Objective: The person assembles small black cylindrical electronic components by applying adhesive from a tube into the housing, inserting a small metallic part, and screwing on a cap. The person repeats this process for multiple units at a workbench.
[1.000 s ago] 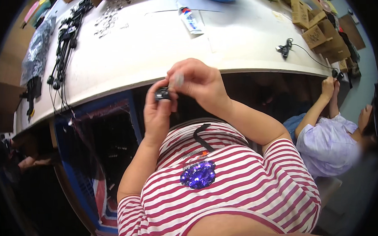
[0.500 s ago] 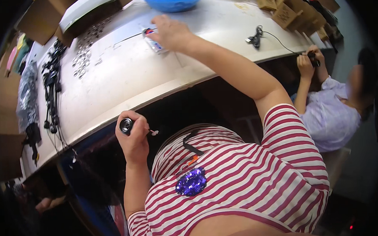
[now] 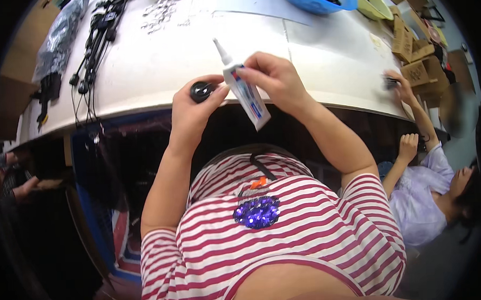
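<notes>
In front of the table edge, my left hand (image 3: 189,110) is closed around a small, shiny black round part (image 3: 201,91), its end turned up. Only that end shows; the fingers cover the rest. My right hand (image 3: 280,83) grips a white squeeze tube (image 3: 240,91) with blue and red print. The tube is tilted, its long pale nozzle pointing up and away over the table. Its side is close to my left fingertips; whether they touch is unclear.
Black cables (image 3: 100,43) and a clear plastic bag (image 3: 59,48) lie at the left. Small metal pieces (image 3: 159,14) are scattered at the back. A blue basin (image 3: 320,6) of black parts and a yellow basin (image 3: 372,6) stand at the far right, near cardboard pieces (image 3: 415,73). A co-worker (image 3: 422,195) sits at right.
My right hand has lifted the tube off the table and brought it toward me, beside my left hand. The left hand has come up toward it. The view has shifted.
</notes>
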The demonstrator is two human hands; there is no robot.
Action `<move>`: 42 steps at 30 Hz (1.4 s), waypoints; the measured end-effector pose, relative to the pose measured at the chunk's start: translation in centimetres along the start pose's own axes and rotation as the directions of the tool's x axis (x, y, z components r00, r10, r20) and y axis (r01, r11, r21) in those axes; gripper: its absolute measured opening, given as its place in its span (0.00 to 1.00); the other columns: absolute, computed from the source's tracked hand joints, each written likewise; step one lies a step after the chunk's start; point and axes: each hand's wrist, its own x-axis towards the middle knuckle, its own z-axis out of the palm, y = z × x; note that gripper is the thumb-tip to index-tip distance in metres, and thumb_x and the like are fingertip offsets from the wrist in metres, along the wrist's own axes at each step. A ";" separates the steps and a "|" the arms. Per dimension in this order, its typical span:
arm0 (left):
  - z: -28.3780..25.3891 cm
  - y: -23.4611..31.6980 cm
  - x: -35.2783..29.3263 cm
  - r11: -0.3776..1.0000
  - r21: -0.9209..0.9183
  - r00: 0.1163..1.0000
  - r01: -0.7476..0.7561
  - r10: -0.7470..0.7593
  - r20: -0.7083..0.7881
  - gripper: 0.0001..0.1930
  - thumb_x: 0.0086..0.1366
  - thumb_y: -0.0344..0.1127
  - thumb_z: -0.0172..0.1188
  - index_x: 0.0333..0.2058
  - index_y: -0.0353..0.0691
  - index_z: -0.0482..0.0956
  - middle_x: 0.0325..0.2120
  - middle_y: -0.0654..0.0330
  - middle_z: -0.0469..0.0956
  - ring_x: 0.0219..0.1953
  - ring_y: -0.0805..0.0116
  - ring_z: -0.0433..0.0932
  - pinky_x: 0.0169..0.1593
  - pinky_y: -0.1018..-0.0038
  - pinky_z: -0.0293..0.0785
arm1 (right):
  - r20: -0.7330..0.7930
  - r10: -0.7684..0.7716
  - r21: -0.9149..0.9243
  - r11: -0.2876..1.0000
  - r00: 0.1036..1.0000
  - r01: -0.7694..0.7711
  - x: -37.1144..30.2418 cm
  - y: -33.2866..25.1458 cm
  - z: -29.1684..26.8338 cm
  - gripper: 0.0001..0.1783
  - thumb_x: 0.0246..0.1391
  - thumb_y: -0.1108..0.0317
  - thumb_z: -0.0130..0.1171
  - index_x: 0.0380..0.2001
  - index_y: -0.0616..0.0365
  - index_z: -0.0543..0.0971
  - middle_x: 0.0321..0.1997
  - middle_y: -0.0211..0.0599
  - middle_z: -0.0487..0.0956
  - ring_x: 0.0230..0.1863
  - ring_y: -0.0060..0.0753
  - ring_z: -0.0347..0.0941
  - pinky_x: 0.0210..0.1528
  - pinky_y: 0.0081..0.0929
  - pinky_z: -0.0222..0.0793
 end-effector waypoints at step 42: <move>1.3 -1.8 0.3 0.990 -0.125 0.985 0.070 -0.048 0.168 0.08 0.49 0.25 0.63 0.30 0.31 0.78 0.22 0.61 0.77 0.26 0.79 0.75 0.29 0.86 0.72 | -0.041 -0.130 -0.071 0.989 0.991 0.127 -2.9 1.9 1.8 0.13 0.52 0.70 0.55 0.17 0.62 0.68 0.12 0.34 0.65 0.13 0.19 0.59 0.15 0.20 0.55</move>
